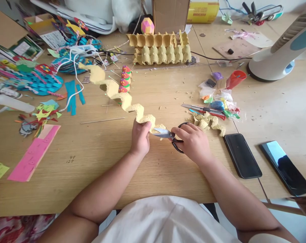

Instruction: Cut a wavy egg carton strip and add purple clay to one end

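Note:
My left hand (pixel 140 137) grips the near end of a long, wavy strip of yellow egg carton (pixel 111 88), which stretches away to the upper left over the table. In my right hand (pixel 193 140) is a pair of scissors (pixel 177 139) with black handles, fingers through the loops. Their blades are parted and point left, at the strip's near end beside my left thumb. A small carton flap shows around the blades; whether they touch it I cannot tell. Carton scraps (pixel 205 122) lie right of my right hand, close to a utility knife (pixel 203 108).
Egg carton pieces (pixel 165 54) stand at the back, with small painted carton cups (pixel 125 79) nearer. Two phones (pixel 242 156) lie at the right, below a white fan-like device (pixel 271 57). Clay bags (pixel 217 105) and a red cup (pixel 236 79) sit mid-right. Paper crafts (pixel 36 82) crowd the left.

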`<state>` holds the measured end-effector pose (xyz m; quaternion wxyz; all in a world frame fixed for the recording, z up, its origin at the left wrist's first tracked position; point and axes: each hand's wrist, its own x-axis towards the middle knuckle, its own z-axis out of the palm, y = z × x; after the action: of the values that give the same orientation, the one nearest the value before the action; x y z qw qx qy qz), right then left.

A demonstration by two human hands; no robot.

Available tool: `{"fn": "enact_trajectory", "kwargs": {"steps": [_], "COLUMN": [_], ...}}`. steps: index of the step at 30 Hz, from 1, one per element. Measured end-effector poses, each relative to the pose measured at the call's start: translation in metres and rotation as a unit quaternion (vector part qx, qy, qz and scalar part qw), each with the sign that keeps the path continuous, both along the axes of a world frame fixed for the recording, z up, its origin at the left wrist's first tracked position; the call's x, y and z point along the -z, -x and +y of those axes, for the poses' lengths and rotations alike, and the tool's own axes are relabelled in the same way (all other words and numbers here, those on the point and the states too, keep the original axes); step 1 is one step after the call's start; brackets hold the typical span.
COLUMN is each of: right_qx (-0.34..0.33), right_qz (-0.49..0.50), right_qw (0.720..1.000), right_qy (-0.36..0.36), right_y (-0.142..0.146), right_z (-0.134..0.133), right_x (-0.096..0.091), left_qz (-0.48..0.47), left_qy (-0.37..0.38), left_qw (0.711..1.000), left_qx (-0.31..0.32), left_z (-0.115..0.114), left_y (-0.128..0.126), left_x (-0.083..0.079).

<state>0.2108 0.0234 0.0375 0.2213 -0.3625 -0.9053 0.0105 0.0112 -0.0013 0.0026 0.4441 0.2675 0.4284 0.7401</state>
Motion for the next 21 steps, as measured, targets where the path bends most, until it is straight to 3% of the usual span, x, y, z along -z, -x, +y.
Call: {"fn": "enact_trajectory", "kwargs": {"steps": [12,21], "right_qx": [-0.015,-0.003], "right_qz": [-0.009,0.019], "right_qw": [1.0,0.999], "right_qy": [0.007,0.042], "right_y": [-0.0008,-0.002], "right_z": [-0.0007,-0.0003], "right_x": [-0.0026,0.0015], "left_qz": [-0.065,-0.086], "left_qy": [0.013,0.045], "left_qw": [0.996,0.995], "left_qx": [0.053,-0.004], "left_z": [0.0003,0.0024], "left_y": [-0.0016,-0.0009], "left_x": [-0.0045,-0.0049]}}
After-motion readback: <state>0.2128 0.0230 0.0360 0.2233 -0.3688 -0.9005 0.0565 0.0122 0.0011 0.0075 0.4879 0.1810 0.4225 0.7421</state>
